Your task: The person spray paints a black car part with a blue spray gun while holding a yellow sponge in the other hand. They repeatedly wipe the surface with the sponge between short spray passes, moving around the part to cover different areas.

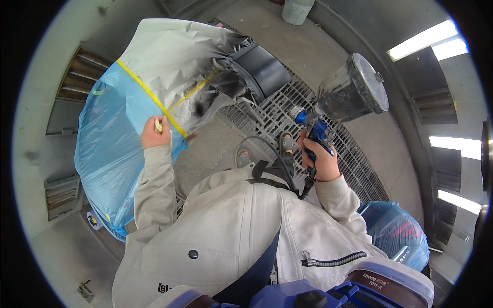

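My right hand [324, 160] grips a blue spray gun [319, 132] by its handle, with the fingers wrapped round it. A large, paint-smeared cup with a lid [354, 87] sits on the gun and leans to the right. A dark hose [287, 172] runs by the gun. My left hand [153, 137] is closed on a small crumpled yellowish wad, close to the yellow tape [149, 95]. That tape joins white masking paper [169, 51] to blue plastic film [110, 143]. Beyond, a black panel [264, 71] shows at the paper's dark-sprayed edge.
A metal floor grating [359, 169] lies beneath the gun and panel. A whitish bucket [297, 11] stands at the far wall. At my lower right is another blue plastic-wrapped thing [395, 233]. Lit lamps [457, 146] line the right wall.
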Tool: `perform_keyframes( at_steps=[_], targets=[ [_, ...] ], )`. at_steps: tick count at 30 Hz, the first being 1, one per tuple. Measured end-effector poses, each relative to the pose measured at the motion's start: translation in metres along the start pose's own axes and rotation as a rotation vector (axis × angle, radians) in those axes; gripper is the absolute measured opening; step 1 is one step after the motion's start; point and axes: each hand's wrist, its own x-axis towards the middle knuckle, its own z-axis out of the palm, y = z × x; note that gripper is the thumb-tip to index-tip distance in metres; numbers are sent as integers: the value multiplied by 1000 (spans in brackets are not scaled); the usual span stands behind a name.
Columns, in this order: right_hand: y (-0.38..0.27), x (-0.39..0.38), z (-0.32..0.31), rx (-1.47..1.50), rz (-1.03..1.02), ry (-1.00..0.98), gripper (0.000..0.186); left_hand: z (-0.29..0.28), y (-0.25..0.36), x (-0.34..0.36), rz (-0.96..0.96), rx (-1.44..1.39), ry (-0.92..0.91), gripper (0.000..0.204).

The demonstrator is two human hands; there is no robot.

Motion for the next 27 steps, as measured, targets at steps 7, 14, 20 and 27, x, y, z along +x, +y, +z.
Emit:
perform_keyframes(
  at_steps=[7, 14, 20, 27],
  targets=[
    [-7, 3, 4, 44, -11, -3, 24, 0, 1, 0, 15, 32, 2, 14],
    [-10, 5, 6, 27, 8, 17, 24, 0, 3, 0, 10, 28, 2, 15],
    [-9, 8, 5, -25, 22, 13, 29, -1, 5, 0, 41, 52, -8, 14],
    [-9, 8, 4, -34, 29, 7, 28, -1, 4, 1, 31, 26, -10, 14]
  ],
)
